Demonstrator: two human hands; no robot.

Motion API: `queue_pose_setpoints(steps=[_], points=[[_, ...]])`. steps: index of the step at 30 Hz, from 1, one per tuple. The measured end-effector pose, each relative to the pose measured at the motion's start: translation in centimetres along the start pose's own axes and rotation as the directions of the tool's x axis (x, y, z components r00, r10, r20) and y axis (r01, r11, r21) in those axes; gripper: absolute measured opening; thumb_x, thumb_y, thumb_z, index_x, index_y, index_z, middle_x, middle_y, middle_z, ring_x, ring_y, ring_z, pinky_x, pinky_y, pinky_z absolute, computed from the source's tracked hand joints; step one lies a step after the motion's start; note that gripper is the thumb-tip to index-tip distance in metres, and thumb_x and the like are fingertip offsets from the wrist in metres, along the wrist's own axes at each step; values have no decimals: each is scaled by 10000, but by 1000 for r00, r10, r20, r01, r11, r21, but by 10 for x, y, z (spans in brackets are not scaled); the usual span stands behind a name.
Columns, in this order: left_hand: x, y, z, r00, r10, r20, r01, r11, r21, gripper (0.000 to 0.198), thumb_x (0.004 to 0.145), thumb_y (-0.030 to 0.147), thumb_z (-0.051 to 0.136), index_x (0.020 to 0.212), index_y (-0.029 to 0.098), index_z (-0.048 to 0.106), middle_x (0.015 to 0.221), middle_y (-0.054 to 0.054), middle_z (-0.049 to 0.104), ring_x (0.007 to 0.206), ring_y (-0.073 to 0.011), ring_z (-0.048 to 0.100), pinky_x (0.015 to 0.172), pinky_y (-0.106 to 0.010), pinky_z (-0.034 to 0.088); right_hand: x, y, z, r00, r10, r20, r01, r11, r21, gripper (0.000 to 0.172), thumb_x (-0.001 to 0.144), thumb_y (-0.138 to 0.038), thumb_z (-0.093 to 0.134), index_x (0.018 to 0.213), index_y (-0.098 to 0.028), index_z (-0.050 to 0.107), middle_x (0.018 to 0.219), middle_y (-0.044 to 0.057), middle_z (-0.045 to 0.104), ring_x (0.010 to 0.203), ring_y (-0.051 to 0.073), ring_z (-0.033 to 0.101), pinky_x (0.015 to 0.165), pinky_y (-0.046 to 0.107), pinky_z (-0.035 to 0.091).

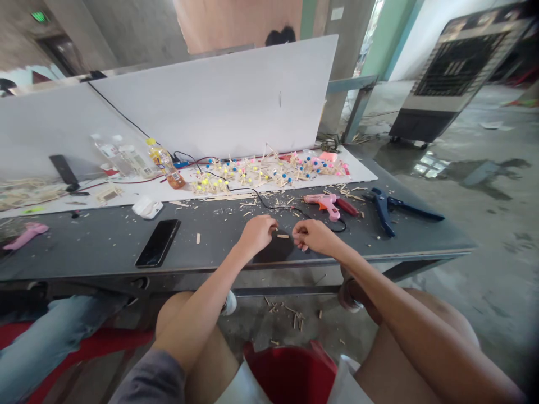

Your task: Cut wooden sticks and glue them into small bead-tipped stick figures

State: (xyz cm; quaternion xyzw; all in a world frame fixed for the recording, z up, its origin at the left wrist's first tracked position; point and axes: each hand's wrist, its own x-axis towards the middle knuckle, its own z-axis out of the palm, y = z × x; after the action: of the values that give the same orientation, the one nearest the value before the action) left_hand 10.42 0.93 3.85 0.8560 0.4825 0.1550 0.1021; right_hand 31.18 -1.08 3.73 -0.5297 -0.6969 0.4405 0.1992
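My left hand [259, 231] is over the dark table near its front edge, fingers curled in a pinch; whatever they hold, if anything, is too small to make out. A short flat piece of wooden stick [283, 236] lies on the table between my two hands, touching neither plainly. To the right of it is my right hand [314, 234], its thumb and fingers drawn together, and their contents cannot be made out. Beyond my right hand lies a pink glue gun [323, 202]. Another short wooden piece [198, 238] rests to the left of my left hand.
Small stick models with coloured balls [252, 171] crowd a white board at the back. Blue-handled cutters [383, 210] lie at right, a black phone [158, 243] and white case [147, 208] at left. A bottle [166, 165] stands behind. A seated person's leg [63, 331] is at left.
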Motion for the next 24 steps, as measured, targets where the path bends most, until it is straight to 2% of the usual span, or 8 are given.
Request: queue_pose_setpoints(steps=[2,4,7,10,12,14,19,24], points=[[1,0,-4,997,-55,-52,55,998,1,225,904,141,508,911,191,727,913,-70,732,878,-196,671,797,-276,479,-5,-1,-1,982,-12,189,-10,994,113,250,905,-293,533,741,-145,649,652,43,697,563,145,665,522,221,506],[2,2,-6,992,-108,-71,110,994,16,231,945,210,489,916,189,716,897,-80,737,854,-203,675,780,-281,476,-8,0,-2,969,-37,243,13,995,98,307,916,-351,533,742,-144,677,669,47,708,562,146,663,515,224,505],[3,7,-6,988,-151,-28,153,986,71,348,983,329,451,826,163,714,814,-114,722,793,-220,675,742,-294,473,-5,3,-2,992,-124,10,124,985,-117,175,875,-258,596,840,-175,745,758,28,743,646,146,675,625,236,508],[2,9,-4,996,-82,44,79,995,69,266,937,310,540,802,169,720,830,-102,714,784,-210,667,722,-281,467,1,5,2,953,-244,-177,169,919,-357,167,836,-178,633,908,-224,775,879,12,764,806,168,680,776,256,477],[1,8,-1,997,-27,70,25,999,36,140,877,251,611,845,187,731,864,-76,709,779,-194,656,701,-266,460,5,5,8,942,-271,-197,165,887,-430,164,848,-208,638,930,-231,778,938,22,759,863,179,670,798,256,458],[0,6,2,996,0,85,-1,1000,12,109,832,199,635,859,197,740,865,-59,697,759,-180,643,679,-257,454,7,4,14,945,-265,-191,147,868,-475,159,866,-256,634,931,-230,776,949,39,743,877,183,661,794,255,446],[2,2,8,994,22,103,-21,1000,-4,230,791,76,567,834,198,758,868,-49,689,768,-164,640,701,-248,463,12,1,24,953,-231,-197,100,850,-517,157,857,-223,614,888,-236,768,963,45,710,900,183,645,812,251,428],[2,5,9,988,68,139,-87,986,140,239,772,48,549,810,184,742,873,-75,685,833,-200,656,733,-272,475,17,1,24,955,-223,-194,89,843,-530,179,831,-167,595,836,-227,764,931,44,712,876,186,648,798,250,424]])
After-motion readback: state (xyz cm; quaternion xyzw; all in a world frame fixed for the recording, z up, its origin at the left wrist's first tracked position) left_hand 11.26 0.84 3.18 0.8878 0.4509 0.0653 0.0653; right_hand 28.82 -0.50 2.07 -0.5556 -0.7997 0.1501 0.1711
